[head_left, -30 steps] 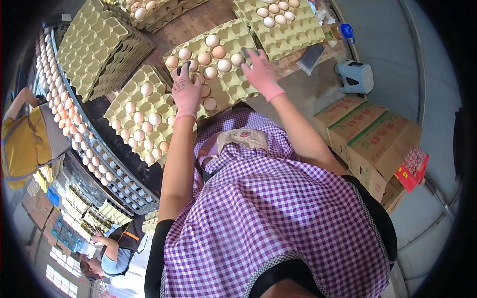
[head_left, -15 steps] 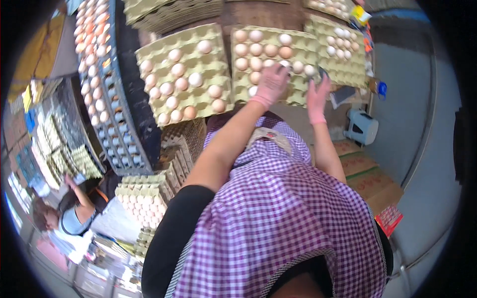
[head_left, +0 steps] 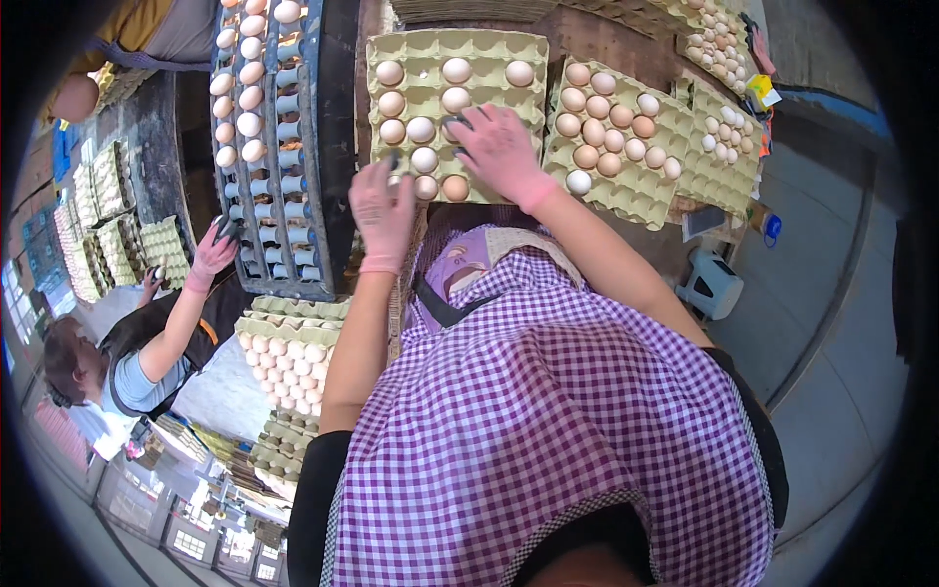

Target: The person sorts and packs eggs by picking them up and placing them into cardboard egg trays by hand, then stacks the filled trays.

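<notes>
My left hand (head_left: 383, 215), in a pink glove with dark fingertips, is at the near-left corner of a pale pulp egg tray (head_left: 499, 49). Its fingers curl around an egg (head_left: 396, 180), mostly hidden by them. My right hand (head_left: 501, 157), gloved alike, reaches over the tray's right half with fingers apart, and what lies under its palm is hidden. Around the hands, brown and whitish eggs sit in the cups, such as a whitish egg (head_left: 424, 159) between them and a brown egg (head_left: 455, 188) near the front edge.
A second egg tray (head_left: 636, 201), partly filled, adjoins on the right, with another tray (head_left: 719, 176) beyond. Left stands a roller conveyor (head_left: 284, 186) carrying eggs. Stacked egg trays (head_left: 284, 362) stand near my left arm. A co-worker's gloved hand (head_left: 213, 254) is at the conveyor.
Both hands have moved left, from the right tray to the left one. My view has turned left. Several eggs have gone from the left tray. A co-worker's hand has come to the conveyor.
</notes>
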`<act>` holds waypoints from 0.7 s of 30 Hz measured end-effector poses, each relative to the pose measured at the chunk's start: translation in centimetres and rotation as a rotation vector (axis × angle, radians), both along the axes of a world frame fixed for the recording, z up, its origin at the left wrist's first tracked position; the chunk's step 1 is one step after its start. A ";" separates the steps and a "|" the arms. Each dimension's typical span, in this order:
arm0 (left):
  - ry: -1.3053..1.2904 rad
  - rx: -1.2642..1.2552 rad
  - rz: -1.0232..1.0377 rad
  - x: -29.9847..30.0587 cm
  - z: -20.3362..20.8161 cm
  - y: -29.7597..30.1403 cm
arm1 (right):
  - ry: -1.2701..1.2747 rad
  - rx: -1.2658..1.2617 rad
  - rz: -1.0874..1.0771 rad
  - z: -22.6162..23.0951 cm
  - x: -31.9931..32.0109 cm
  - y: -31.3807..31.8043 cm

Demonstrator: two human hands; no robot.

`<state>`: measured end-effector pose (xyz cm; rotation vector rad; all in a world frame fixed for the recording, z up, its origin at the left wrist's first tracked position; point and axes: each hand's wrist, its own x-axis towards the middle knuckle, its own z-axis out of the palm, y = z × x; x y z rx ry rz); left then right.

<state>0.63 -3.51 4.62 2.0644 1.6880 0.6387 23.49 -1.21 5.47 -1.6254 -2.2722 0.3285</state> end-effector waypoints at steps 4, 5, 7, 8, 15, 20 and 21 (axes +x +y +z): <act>-0.092 -0.065 0.117 -4.3 -0.3 2.4 | -0.234 -0.077 -0.020 -1.4 -1.8 1.3; -0.101 -0.065 0.119 -4.3 -0.1 3.0 | -0.141 -0.118 -0.050 -1.0 -1.3 1.4; -0.079 -0.048 0.036 -3.9 0.0 4.8 | -0.037 -0.072 -0.139 -0.4 0.2 0.9; -0.056 0.006 -0.001 -3.6 -0.6 6.3 | 0.495 -0.333 -0.326 0.4 1.0 0.8; 0.094 -0.078 -0.086 1.7 -2.6 12.4 | 0.412 -0.218 -0.360 -0.3 -0.1 4.7; 0.086 -0.057 -0.136 1.4 -3.8 11.3 | -0.364 -0.296 -0.185 -1.9 -2.3 5.3; 0.058 -0.094 -0.145 1.4 -3.4 11.9 | -0.302 -0.205 -0.231 -2.5 -1.5 5.0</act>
